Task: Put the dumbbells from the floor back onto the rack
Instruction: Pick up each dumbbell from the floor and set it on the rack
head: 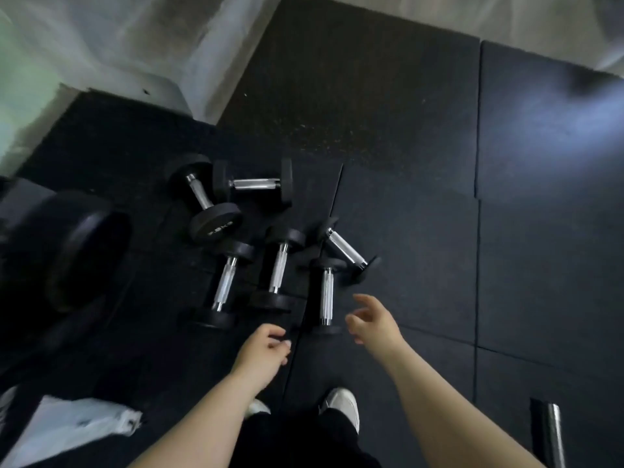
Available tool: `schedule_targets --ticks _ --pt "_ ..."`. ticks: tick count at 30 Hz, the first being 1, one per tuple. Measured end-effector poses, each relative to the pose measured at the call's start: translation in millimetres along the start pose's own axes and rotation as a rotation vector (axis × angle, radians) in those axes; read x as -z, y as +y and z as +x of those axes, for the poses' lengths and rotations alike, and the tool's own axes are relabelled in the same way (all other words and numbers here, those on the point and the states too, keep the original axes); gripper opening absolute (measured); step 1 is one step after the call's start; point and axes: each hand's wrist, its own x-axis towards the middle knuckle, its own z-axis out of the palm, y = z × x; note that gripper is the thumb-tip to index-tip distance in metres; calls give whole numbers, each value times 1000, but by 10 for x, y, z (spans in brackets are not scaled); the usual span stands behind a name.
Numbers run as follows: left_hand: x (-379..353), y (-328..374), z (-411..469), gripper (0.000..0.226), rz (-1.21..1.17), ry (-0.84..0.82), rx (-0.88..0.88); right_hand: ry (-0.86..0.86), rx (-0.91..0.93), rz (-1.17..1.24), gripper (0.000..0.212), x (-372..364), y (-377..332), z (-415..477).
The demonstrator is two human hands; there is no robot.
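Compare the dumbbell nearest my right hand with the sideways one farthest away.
The nearest dumbbell points away from you; the farthest dumbbell lies crosswise. The nearest lies just ahead of your right hand; the farthest lies beside a bigger dumbbell. Both have chrome handles and black heads, and lie on the floor mat, untouched.

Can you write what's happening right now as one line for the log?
phase: before pickup | left hand: empty | right hand: empty, beside nearest dumbbell | nearest dumbbell: lying on floor mat, untouched
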Motion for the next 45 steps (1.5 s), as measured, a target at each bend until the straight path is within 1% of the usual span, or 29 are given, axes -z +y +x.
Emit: schedule_targets --ticks 3,5,7,10,12,13,16,19,23,26,29,34,38,40,42,45 --pt "-475 -188 1022 24 27 -37 18 -20 15 -67 46 -257 323 974" --pt "-718 -336 1607 29 71 -48 36 -1 13 -83 49 -387 582 1566" --pt "-931 -480 2092 40 108 -76 47 3 -1 -83 54 -508 831 2068" --pt "-1207 -663 2587 60 199 -191 58 -16 -18 -24 61 -709 1150 2598" --pt "-1339 -770 2706 65 201 -271 82 -27 0 29 59 -833 1269 2737" --pt "-1380 -809 2719 64 152 -294 99 -31 7 42 57 -868 1295 2757" --pt "-1419 -874 2698 53 28 -285 117 -41 -2 64 61 -886 1286 2739" --pt "-1414 -879 2755 48 1 -293 120 -64 -19 95 66 -858 1256 2745" --pt "-1419 -856 2787 49 20 -285 118 -61 -31 157 60 -868 1234 2722" --pt "-1334 -772 2622 38 32 -278 105 -40 -63 204 59 -810 1123 2561" --pt "-1152 -632 2213 34 36 -274 120 -73 -102 259 54 -691 851 2135" --pt "-636 -124 1143 35 -4 -240 115 -149 -86 248 54 -420 28 1186" --pt "-29 484 146 33 -59 -187 62 -234 -7 184 50 -258 -852 304" --pt "295 775 -352 36 -91 -142 46 -283 29 151 49 -197 -1303 -124" --pt "606 1010 -831 45 -134 -63 13 -345 93 121 49 -186 -1738 -531" --pt "1045 1297 -1519 44 -221 86 -38 -454 229 39 54 -235 -2407 -1149"
